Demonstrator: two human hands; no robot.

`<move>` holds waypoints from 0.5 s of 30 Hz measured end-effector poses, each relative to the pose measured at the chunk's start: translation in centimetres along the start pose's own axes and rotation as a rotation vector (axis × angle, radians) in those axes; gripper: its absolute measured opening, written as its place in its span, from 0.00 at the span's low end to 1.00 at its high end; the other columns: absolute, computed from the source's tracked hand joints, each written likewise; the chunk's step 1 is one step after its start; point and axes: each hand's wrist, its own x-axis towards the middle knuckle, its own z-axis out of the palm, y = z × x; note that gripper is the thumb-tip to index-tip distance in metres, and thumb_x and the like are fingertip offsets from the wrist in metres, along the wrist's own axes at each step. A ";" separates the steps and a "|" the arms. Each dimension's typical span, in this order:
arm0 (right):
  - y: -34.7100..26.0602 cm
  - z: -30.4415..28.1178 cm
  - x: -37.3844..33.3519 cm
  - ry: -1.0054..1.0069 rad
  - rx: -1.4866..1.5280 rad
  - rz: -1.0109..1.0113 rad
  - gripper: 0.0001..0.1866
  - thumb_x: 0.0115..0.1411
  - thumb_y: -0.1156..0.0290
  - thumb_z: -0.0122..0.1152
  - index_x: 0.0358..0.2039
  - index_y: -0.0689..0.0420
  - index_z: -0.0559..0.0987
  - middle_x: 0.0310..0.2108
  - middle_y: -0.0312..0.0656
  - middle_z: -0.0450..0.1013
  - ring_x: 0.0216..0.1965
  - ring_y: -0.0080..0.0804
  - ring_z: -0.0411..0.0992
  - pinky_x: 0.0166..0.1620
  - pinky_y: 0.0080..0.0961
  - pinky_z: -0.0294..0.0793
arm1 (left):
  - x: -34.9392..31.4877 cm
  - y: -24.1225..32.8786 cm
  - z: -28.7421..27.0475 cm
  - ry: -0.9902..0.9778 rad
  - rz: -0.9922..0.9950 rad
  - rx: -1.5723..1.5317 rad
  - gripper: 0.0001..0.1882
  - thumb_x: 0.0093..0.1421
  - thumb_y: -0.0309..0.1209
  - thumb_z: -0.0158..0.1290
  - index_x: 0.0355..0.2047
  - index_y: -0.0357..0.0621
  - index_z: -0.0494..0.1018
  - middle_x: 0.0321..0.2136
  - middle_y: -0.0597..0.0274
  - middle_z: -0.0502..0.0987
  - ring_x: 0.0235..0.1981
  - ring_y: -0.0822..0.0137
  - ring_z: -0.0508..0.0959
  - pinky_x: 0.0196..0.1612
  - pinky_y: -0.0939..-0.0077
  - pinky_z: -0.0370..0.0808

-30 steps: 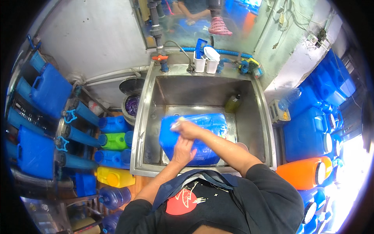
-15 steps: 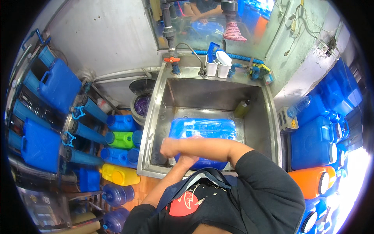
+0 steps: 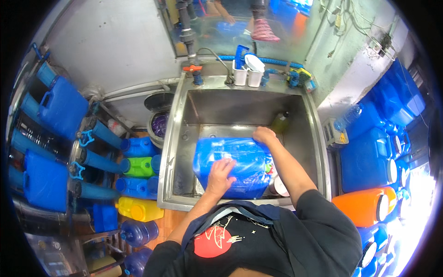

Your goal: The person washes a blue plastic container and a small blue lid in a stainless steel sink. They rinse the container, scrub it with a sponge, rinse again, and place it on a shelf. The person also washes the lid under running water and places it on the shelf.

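A big blue plastic jug (image 3: 207, 157) lies in the stainless steel sink (image 3: 221, 104), its surface shiny with white streaks like suds. On the jug's near left part rests my left hand (image 3: 220, 177), fingers spread and lying flat. My right hand (image 3: 264, 135) is closed at the jug's far right corner; whatever is inside its fingers is hidden. Beside the jug's right end, partly under my right forearm, a round white cap (image 3: 279, 186) shows, with small red and green bits near it.
A green-yellow bottle (image 3: 280, 122) stands in the sink's far right corner. White holders (image 3: 240, 76) with a blue-handled brush sit on the back ledge. Blue, green and yellow (image 3: 140, 209) jugs stand at left; more blue and one orange jug (image 3: 357, 205) at right.
My right hand has swung from the jug's left side across to its far right corner. My left hand has moved up onto the jug and flattened. The view has shifted slightly.
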 end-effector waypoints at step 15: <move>9.0 6.5 -0.5 0.258 1.120 -0.104 0.17 0.64 0.62 0.49 0.46 0.58 0.80 0.36 0.49 0.79 0.38 0.43 0.78 0.44 0.37 0.77 | 2.0 -1.8 0.7 -0.075 -0.013 0.055 0.43 0.31 0.27 0.72 0.53 0.45 0.72 0.51 0.52 0.73 0.53 0.48 0.71 0.58 0.58 0.67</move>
